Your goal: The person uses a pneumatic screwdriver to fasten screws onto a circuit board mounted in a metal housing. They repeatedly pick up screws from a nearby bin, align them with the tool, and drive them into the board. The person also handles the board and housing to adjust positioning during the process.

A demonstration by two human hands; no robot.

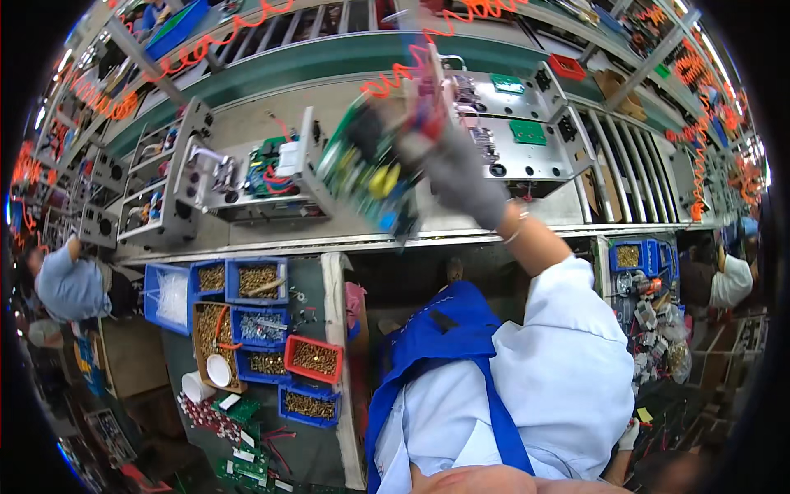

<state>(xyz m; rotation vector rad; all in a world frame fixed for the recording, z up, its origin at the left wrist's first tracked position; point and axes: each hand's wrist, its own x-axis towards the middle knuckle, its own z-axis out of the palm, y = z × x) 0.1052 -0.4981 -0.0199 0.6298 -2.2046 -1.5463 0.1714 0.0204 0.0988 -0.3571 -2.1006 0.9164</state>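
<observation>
One gloved right hand (461,177) fingers pinching blurred circuit board (370,177); metal chassis (247,177) beside.

- I see through one head-worn fisheye only, looking steeply down from above my own chest.
- It faces forward over the desk (271,239) and conveyor, fairly near.
- Straight edges bend near the rim; no second view overlaps.
</observation>
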